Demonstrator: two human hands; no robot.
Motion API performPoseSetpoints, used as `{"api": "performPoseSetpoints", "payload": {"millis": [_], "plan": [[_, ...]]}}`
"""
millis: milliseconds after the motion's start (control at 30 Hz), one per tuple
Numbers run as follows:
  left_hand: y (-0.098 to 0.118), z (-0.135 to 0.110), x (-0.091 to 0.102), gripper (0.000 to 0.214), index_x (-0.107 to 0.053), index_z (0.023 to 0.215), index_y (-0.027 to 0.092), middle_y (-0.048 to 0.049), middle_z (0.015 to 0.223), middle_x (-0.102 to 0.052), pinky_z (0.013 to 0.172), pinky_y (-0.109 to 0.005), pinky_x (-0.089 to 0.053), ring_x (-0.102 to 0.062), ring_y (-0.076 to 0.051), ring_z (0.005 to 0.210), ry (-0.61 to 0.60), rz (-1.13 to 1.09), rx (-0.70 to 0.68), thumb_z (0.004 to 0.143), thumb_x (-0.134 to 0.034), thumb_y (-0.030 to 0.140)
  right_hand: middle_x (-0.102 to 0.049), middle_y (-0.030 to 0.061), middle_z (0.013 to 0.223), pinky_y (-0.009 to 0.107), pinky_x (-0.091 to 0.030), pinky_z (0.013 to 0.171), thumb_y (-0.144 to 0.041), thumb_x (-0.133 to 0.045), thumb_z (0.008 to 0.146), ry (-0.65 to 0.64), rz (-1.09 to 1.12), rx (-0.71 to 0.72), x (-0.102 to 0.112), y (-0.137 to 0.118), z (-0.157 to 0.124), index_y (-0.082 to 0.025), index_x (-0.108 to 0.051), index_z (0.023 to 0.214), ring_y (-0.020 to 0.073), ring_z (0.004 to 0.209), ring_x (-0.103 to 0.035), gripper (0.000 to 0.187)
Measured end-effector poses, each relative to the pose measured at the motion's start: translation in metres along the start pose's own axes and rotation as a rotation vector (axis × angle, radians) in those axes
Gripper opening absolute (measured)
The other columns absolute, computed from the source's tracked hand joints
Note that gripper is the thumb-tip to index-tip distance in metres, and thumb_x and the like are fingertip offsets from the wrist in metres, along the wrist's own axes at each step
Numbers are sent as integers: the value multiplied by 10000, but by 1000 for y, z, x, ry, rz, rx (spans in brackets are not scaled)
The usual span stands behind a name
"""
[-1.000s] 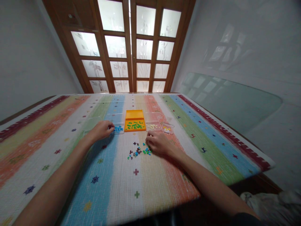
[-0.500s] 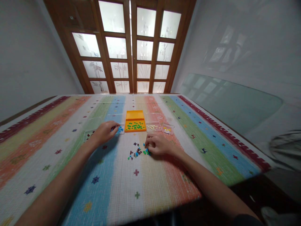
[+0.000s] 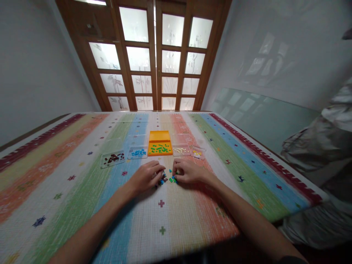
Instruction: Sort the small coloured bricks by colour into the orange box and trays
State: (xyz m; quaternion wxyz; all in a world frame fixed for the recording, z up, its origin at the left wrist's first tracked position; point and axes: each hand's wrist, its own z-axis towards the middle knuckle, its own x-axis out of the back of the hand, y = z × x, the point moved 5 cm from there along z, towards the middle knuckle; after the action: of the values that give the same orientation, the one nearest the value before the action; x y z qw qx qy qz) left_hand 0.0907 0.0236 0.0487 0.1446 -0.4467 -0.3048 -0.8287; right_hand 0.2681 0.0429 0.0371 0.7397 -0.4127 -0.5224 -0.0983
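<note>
Striped cloth (image 3: 147,238) lay before wood doors (image 3: 153,62). Loose bricks (image 3: 171,180) sat on it, near side of orange box (image 3: 159,135). Left hand (image 3: 145,178) and right hand (image 3: 189,171) were at the bricks, fingers curled narrow; couldn't tell if either held one.

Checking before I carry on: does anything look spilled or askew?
Loose mixed pieces lie on the tablecloth, outside the boxes, by the left hand and right hand. The leftmost box looks slightly askew.
</note>
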Motion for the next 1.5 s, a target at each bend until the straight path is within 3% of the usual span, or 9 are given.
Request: {"api": "performPoseSetpoints", "payload": {"millis": [267, 467, 633, 767, 867, 1033, 1233, 1500], "plan": [[16, -5, -8, 184, -662, 1058, 165, -77, 896, -670, 709, -310, -522, -618, -162, 764, 83, -28, -49, 983, -521, 255, -643, 0, 704, 235, -387, 549, -197, -635, 870, 50, 292, -119, 2, 1, 0, -156, -697, 912, 116, 603, -530, 85], [17, -5, -11, 194, -653, 971, 169, -67, 839, -660, 694, -307, -507, -614, -166, 762, 138, 15, -62, 1011, -484, 255, -646, -5, 687, 222, -371, 520, -243, -684, 861, 107, 384, -102, 0, -3, 2, -158, -707, 870, 97, 573, -509, 89], [14, -6, -7, 210, -654, 932, 164, -73, 829, -654, 705, -319, -503, -610, -185, 772, 117, 105, -76, 1001, -480, 258, -672, 6, 743, 221, -403, 531, -220, -680, 853, 166, 403, -109, 1, -5, 3, -155, -677, 907, 96, 586, -536, 84], [-7, -4, 16, 164, -660, 957, 187, -67, 872, -664, 787, -336, -513, -626, -198, 835, 175, 162, 11, 969, -508, 249, -699, 31, 803, 235, -431, 557, -192, -609, 887, 206, 354, -121, 6, -6, 3, -158, -679, 927, 107, 617, -571, 87], [-35, -4, 43, 193, -668, 977, 188, -63, 887, -665, 800, -338, -511, -625, -197, 820, 234, 226, 159, 959, -496, 272, -702, 47, 828, 243, -426, 547, -162, -591, 881, 255, 308, -126, 10, -4, 3, -165, -679, 932, 113, 620, -565, 102], [-81, -5, 75, 288, -700, 983, 163, -76, 853, -682, 838, -355, -499, -625, -218, 809, 229, 318, 375, 933, -483, 345, -678, 53, 832, 258, -434, 579, -132, -575, 871, 313, 273, -126, 12, 2, 4, -163, -656, 900, 124, 652, -555, 92], [-113, -6, 74, 353, -733, 966, 136, -104, 840, -690, 843, -373, -493, -636, -255, 832, 104, 447, 533, 899, -480, 373, -607, -6, 704, 253, -391, 577, -130, -592, 839, 316, 251, -86, 13, 2, 3, -175, -668, 862, 109, 591, -488, 91], [-126, -9, 63, 350, -745, 938, 154, -102, 802, -675, 794, -360, -495, -639, -258, 792, -33, 540, 585, 910, -455, 347, -618, 4, 717, 261, -390, 608, -100, -583, 820, 295, 175, -61, 15, 1, 3, -175, -682, 857, 118, 604, -502, 130]]}}
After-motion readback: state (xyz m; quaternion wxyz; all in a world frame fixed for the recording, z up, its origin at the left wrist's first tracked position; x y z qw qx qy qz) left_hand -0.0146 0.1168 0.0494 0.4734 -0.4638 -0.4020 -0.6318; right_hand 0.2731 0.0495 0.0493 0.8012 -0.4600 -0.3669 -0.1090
